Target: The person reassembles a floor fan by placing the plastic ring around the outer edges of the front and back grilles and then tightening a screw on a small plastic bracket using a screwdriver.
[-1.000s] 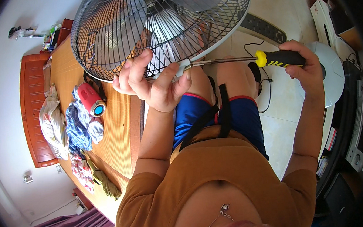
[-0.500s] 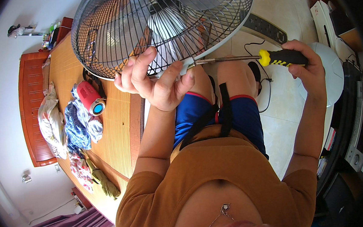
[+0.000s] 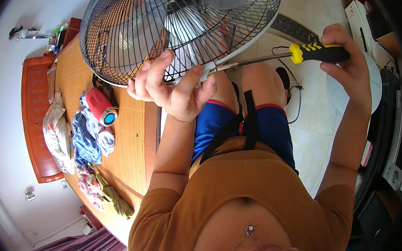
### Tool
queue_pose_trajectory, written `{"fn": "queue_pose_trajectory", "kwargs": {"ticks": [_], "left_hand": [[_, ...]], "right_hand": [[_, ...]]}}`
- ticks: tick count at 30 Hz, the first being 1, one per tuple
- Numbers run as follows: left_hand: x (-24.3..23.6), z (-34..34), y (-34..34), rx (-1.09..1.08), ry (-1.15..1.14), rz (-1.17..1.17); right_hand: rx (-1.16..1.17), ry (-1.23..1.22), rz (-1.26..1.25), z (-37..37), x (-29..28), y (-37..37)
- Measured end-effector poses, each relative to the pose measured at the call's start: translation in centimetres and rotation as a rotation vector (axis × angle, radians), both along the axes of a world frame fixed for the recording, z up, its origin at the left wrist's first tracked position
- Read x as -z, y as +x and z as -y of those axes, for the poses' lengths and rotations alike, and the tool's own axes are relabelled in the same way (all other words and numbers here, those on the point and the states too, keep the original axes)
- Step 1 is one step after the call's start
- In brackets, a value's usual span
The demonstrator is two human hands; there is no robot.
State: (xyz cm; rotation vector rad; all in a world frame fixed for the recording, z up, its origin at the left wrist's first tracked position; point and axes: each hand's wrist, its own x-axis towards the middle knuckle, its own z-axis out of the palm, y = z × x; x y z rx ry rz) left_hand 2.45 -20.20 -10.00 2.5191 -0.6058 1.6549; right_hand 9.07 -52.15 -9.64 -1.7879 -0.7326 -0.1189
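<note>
A fan with a dark wire guard (image 3: pixel 123 42) and a pale rim fills the top middle. My left hand (image 3: pixel 177 92) is closed on the rim's near edge, thumb and forefinger pinching beside a small white clip (image 3: pixel 206 72). In my right hand (image 3: pixel 354 68), the black and yellow handle of a screwdriver (image 3: pixel 315 52) lies gripped. Its metal shaft runs leftward, slightly downward, and the tip meets the clip by my left fingertips. Whether a screw sits at the tip is too small to tell.
Beyond the guard runs the fan's dark control panel (image 3: pixel 292 29), with its pale round base (image 3: pixel 372 81) to the right. A black cord (image 3: pixel 296 104) lies on the tiled floor. Left, a mat-covered bed (image 3: pixel 131 145) bears a red speaker (image 3: pixel 99 107) and clothes (image 3: pixel 85 139).
My right hand has shifted a little to the right, and the screwdriver's handle has risen, so its shaft now slants. The tip stays at the clip, and my left hand keeps its hold.
</note>
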Motion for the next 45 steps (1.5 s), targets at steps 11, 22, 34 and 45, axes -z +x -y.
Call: {"fn": "queue_pose_trajectory", "kwargs": {"ticks": [11,22,34,45], "left_hand": [[0.0,-0.2,0.0,0.015,-0.004,0.014],[0.2,-0.3,0.2,0.039,-0.037,0.001],[0.0,-0.4,-0.2,0.031,-0.02,-0.07],[-0.2,-0.2,0.1,0.039,-0.037,-0.064]], "right_hand": [[-0.022,0.171,-0.226,0.2,0.7,1.7],[-0.017,0.272,-0.292,0.7,1.7,2.2],[-0.28,0.125,0.054,0.5,1.4,4.8],[-0.301,0.027,-0.008,0.4,0.5,7.0]]}}
